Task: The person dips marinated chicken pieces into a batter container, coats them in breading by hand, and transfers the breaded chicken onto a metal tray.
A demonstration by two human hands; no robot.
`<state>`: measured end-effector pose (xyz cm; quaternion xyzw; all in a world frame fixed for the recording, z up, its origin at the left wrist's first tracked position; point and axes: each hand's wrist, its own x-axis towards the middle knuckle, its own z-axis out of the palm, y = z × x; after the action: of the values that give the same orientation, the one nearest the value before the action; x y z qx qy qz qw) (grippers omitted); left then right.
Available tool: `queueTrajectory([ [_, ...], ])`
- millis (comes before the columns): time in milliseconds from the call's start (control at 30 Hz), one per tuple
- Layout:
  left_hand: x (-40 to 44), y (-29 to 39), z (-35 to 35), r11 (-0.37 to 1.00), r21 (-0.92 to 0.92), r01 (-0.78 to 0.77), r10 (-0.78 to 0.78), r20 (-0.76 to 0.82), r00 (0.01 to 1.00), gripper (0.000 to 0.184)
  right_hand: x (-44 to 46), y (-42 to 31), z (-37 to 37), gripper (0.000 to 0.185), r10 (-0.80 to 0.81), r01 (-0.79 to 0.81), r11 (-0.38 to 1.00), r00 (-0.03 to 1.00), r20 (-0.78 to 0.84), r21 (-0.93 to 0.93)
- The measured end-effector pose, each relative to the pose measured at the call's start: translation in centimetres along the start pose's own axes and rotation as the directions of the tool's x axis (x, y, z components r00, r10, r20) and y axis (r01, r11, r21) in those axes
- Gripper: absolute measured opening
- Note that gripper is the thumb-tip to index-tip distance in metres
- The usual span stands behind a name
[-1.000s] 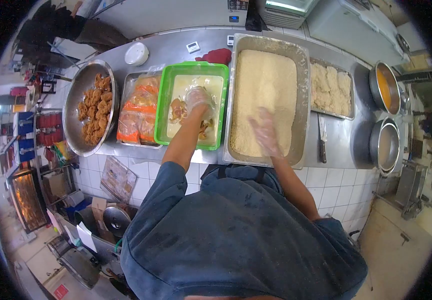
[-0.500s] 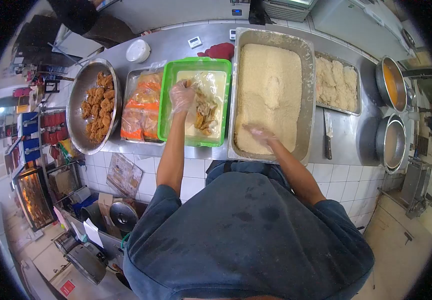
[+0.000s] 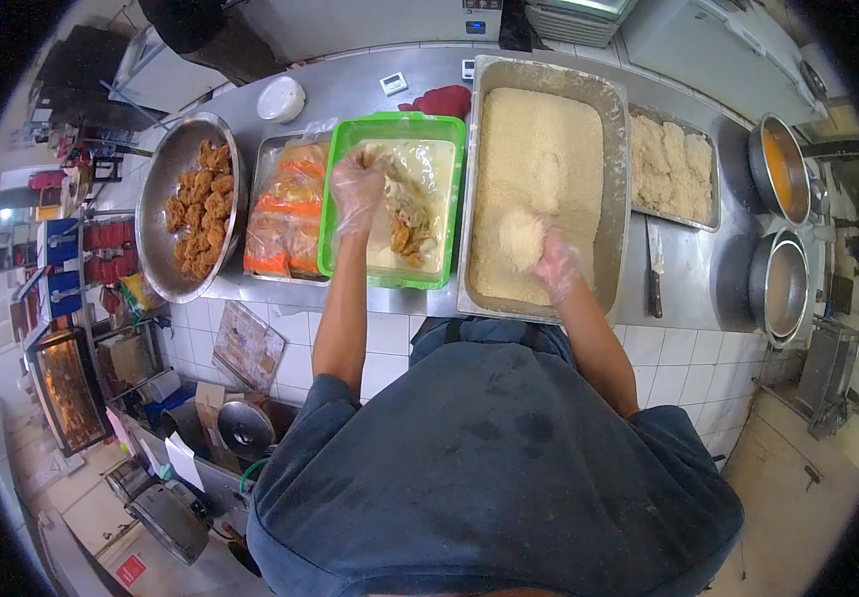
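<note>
In a clear glove, my left hand (image 3: 357,191) is over the left side of the green tub (image 3: 327,249). Its fingers are drawn together, and whatever they may hold is hidden. The tub contains white batter (image 3: 437,179) and strips of raw-looking meat (image 3: 409,224), just right of that hand. My right hand (image 3: 559,267), also gloved, is above the deep metal pan (image 3: 616,199) of pale breadcrumbs (image 3: 539,124). A rounded heap of crumbs (image 3: 522,239) sits at its curled fingers; whether anything lies inside the heap cannot be seen.
Left of the tub are bagged orange-and-white packs (image 3: 290,214) on a tray and a steel bowl (image 3: 151,239) of fried pieces. Right of the pan are a tray of crumbed pieces (image 3: 673,164), a knife (image 3: 655,269) and metal bowls (image 3: 782,289). A person's dark sleeve (image 3: 186,25) shows beyond the table.
My right hand has risen from the crumb surface and moved slightly right, now with a heap of crumbs at its fingers. My left hand has shifted slightly left over the tub.
</note>
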<state>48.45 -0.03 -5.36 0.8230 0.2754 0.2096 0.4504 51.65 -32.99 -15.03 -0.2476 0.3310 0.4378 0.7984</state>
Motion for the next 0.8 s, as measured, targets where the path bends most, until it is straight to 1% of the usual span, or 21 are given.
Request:
queueTrajectory([
  [33,1.0,-0.9,0.1,1.000,-0.024,-0.018,0.018,-0.005,1.000,0.024,-1.6,-0.7,1.2,0.059,-0.103,0.095,0.987,0.993,0.059,0.128],
  [67,1.4,-0.8,0.0,0.998,-0.047,-0.037,0.036,-0.009,0.999,0.023,-2.7,-0.8,1.8,0.061,-0.144,0.129,0.972,0.987,0.066,0.196],
  [100,1.3,-0.7,-0.1,0.998,0.027,-0.049,0.050,-0.021,0.999,0.023,-3.8,-0.8,2.4,0.063,-0.185,0.160,0.951,0.980,0.073,0.265],
  [167,0.1,1.2,-0.8,0.982,0.173,-0.073,0.081,-0.042,0.996,0.022,-5.4,0.5,3.0,0.068,-0.134,0.125,0.953,0.991,0.015,0.278],
  [200,-0.5,1.1,-0.9,0.974,0.210,-0.080,0.089,-0.033,0.995,0.022,-4.9,1.1,3.2,0.068,-0.194,0.195,0.981,0.980,0.034,-0.009],
  [233,-1.3,0.6,-0.9,0.965,0.247,-0.088,0.096,-0.022,0.995,0.021,-3.9,2.2,3.2,0.069,-0.246,0.255,0.922,0.967,0.067,-0.292],
  [267,-2.0,-0.2,-0.8,0.954,0.285,-0.095,0.103,-0.011,0.995,0.020,-2.7,3.3,3.1,0.070,-0.284,0.297,0.782,0.952,0.110,-0.548],
  [300,-2.8,-1.6,-0.5,0.944,0.296,-0.145,0.160,-0.026,0.987,0.017,-0.6,3.5,3.5,0.069,-0.393,0.449,0.585,0.885,0.248,-0.676],
  [333,-3.8,-2.5,-0.4,0.942,0.315,-0.116,0.130,-0.023,0.991,0.016,2.1,3.0,4.2,0.067,-0.457,0.572,0.342,0.795,0.400,-0.745],
  [367,-4.7,-3.1,-0.3,0.938,0.334,-0.090,0.104,-0.022,0.994,0.015,4.1,2.3,5.2,0.062,-0.535,0.638,-0.080,0.621,0.573,-0.766],
  [400,-5.7,-3.6,-0.4,0.933,0.353,-0.065,0.078,-0.024,0.997,0.013,6.1,1.4,6.1,0.058,-0.504,0.569,-0.489,0.434,0.746,-0.661],
  [433,-6.8,-4.2,-0.6,0.934,0.352,-0.054,0.062,-0.011,0.998,0.012,9.4,-0.1,6.4,0.055,-0.565,0.489,-0.451,0.491,0.663,-0.747],
  [500,-8.2,-5.0,-0.8,0.937,0.349,-0.032,0.033,0.003,0.999,0.010,16.6,-2.2,6.3,0.051,-0.666,0.320,-0.356,0.572,0.479,-0.878],
  [533,-8.2,-5.5,-0.7,0.942,0.334,-0.028,0.030,0.000,1.000,0.010,17.9,-2.4,5.4,0.051,-0.590,0.303,-0.494,0.572,0.570,-0.815],
  [600,-9.5,-6.7,-1.5,0.949,0.315,0.001,-0.002,0.003,1.000,0.010,19.0,-1.8,1.2,0.052,-0.393,0.269,-0.722,0.598,0.698,-0.637],
  [633,-9.7,-7.3,-1.6,0.967,0.256,-0.008,0.009,-0.004,1.000,0.011,20.1,-1.0,-1.1,0.055,-0.421,0.326,-0.721,0.496,0.760,-0.612],
  [700,-10.0,-3.7,-2.8,0.968,0.241,0.070,-0.075,0.013,0.997,0.020,16.5,0.3,-3.7,0.055,-0.318,0.375,-0.658,0.648,0.693,-0.653],
  [733,-10.1,-2.4,-3.1,0.967,0.234,0.104,-0.113,0.027,0.993,0.025,14.2,0.9,-4.0,0.055,-0.267,0.399,-0.577,0.733,0.626,-0.713],
  [767,-9.9,-5.0,-2.5,0.986,0.155,0.054,-0.052,-0.019,0.998,0.026,11.9,1.5,-4.2,0.055,-0.213,0.398,-0.493,0.807,0.551,-0.774],
  [800,-9.7,-5.3,-2.7,0.989,0.137,0.061,-0.061,-0.006,0.998,0.026,9.2,2.1,-3.7,0.056,-0.141,0.372,-0.350,0.886,0.441,-0.860],
])
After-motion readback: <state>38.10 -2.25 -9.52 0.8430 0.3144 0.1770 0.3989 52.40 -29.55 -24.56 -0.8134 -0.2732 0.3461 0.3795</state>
